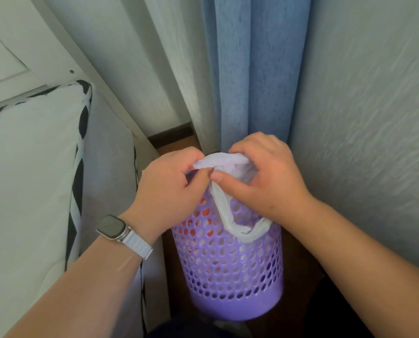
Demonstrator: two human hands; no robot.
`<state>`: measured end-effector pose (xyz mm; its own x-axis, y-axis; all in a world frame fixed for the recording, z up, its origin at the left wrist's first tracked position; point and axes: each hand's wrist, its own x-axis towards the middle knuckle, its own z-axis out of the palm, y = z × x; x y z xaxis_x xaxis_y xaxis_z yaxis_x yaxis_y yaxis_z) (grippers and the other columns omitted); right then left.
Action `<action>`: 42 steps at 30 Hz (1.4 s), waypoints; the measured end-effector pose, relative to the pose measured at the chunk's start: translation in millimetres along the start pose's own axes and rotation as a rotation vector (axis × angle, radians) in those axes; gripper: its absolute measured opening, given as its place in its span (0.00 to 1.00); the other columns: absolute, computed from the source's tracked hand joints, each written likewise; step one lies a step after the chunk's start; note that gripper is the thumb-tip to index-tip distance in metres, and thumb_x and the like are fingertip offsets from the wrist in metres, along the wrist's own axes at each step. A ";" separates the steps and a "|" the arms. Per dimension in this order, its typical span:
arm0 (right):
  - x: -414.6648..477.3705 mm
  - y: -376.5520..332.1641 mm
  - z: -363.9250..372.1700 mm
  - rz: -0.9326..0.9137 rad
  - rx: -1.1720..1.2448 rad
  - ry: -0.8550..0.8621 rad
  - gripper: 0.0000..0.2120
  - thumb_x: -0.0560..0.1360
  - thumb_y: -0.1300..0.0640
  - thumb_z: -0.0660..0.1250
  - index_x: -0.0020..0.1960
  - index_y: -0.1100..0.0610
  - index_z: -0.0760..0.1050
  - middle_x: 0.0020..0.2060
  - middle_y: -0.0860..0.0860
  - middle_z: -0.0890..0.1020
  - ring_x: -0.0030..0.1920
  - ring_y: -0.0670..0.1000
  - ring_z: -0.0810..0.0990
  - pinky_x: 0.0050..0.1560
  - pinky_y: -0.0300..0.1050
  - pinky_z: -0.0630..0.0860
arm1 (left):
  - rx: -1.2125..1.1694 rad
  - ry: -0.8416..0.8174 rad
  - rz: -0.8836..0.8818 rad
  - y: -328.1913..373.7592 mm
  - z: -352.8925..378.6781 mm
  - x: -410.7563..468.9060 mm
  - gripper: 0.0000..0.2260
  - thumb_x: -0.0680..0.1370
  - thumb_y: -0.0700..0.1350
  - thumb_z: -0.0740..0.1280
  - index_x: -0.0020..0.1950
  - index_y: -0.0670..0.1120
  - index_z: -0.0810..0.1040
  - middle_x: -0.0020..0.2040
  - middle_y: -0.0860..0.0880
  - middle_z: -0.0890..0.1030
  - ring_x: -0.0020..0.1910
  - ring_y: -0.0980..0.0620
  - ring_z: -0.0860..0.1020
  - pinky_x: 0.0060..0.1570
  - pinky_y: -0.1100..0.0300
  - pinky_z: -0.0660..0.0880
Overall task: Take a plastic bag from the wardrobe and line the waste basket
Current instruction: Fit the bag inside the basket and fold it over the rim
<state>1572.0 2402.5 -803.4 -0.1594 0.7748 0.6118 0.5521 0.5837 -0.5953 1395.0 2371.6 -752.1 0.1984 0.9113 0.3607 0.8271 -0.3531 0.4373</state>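
Observation:
A purple plastic waste basket (233, 272) with round holes stands on the dark floor in a corner. Directly above its mouth I hold a thin white plastic bag (228, 164). My left hand (169, 189), with a watch on its wrist, pinches the bag's left edge. My right hand (264, 172) grips the bag's right side, thumb pressed on the plastic. One white handle loop (242, 230) of the bag droops over the basket's near rim. Something red shows through the holes inside the basket. The basket's far rim is hidden behind my hands.
A mattress or cushion (28, 181) with a black-and-white patterned edge fills the left side, close to the basket. A blue curtain (252, 69) hangs behind the basket. A textured pale wall (362, 118) borders the right. A white door panel (8, 57) sits at upper left.

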 end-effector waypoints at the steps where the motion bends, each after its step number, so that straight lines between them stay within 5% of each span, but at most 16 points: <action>1: -0.2 -1.4 2.1 0.012 -0.001 0.001 0.22 0.69 0.35 0.67 0.45 0.54 0.78 0.40 0.50 0.78 0.43 0.54 0.77 0.48 0.54 0.72 | -0.004 -0.003 0.000 -0.7 1.2 -0.3 0.09 0.76 0.51 0.61 0.40 0.48 0.76 0.32 0.53 0.74 0.33 0.53 0.73 0.33 0.53 0.72; 11: -3.9 9.2 6.8 0.033 -0.006 0.074 0.16 0.72 0.45 0.66 0.36 0.57 0.73 0.30 0.50 0.72 0.33 0.53 0.71 0.35 0.50 0.68 | -0.086 -0.048 -0.075 0.7 0.4 -0.1 0.09 0.74 0.56 0.64 0.42 0.52 0.77 0.34 0.54 0.77 0.36 0.55 0.75 0.36 0.53 0.73; 17: -6.6 5.3 8.8 0.086 -0.006 0.044 0.17 0.70 0.43 0.65 0.33 0.57 0.72 0.28 0.49 0.73 0.31 0.54 0.73 0.32 0.51 0.71 | 0.122 -0.087 0.178 -3.4 0.0 3.9 0.13 0.76 0.53 0.64 0.58 0.51 0.78 0.44 0.53 0.78 0.44 0.50 0.76 0.47 0.51 0.73; 23: 0.7 13.6 -3.8 0.014 0.140 -0.111 0.14 0.70 0.45 0.66 0.41 0.57 0.78 0.35 0.51 0.77 0.38 0.51 0.75 0.40 0.52 0.73 | 0.071 -0.083 0.189 -12.6 -2.9 5.2 0.07 0.77 0.46 0.63 0.49 0.47 0.80 0.40 0.52 0.79 0.41 0.50 0.76 0.42 0.53 0.72; 34: 2.1 15.4 -14.0 0.221 0.192 0.011 0.17 0.68 0.39 0.67 0.36 0.53 0.72 0.34 0.45 0.74 0.39 0.47 0.73 0.41 0.40 0.70 | -0.196 -0.043 -0.053 -10.7 -8.7 4.7 0.06 0.76 0.46 0.64 0.41 0.46 0.78 0.34 0.51 0.77 0.34 0.54 0.75 0.35 0.60 0.70; 38: 1.4 10.6 -8.7 0.187 0.149 0.012 0.16 0.67 0.41 0.67 0.35 0.53 0.73 0.31 0.44 0.73 0.36 0.47 0.71 0.39 0.47 0.69 | -0.137 -0.120 0.082 -1.2 -11.0 4.4 0.10 0.75 0.50 0.64 0.53 0.50 0.79 0.46 0.55 0.82 0.46 0.56 0.79 0.46 0.57 0.75; 42: -0.5 3.5 -4.0 0.131 0.130 -0.024 0.14 0.66 0.43 0.66 0.36 0.54 0.74 0.32 0.47 0.76 0.37 0.48 0.72 0.43 0.49 0.69 | 0.046 -0.107 0.202 -1.3 -5.5 3.9 0.10 0.77 0.51 0.62 0.49 0.48 0.79 0.40 0.53 0.80 0.39 0.53 0.76 0.39 0.53 0.72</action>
<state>1577.3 2403.2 -803.7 -0.1140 0.8507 0.5131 0.4593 0.5031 -0.7321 1391.8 2374.5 -746.7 0.4148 0.8413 0.3465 0.7877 -0.5227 0.3261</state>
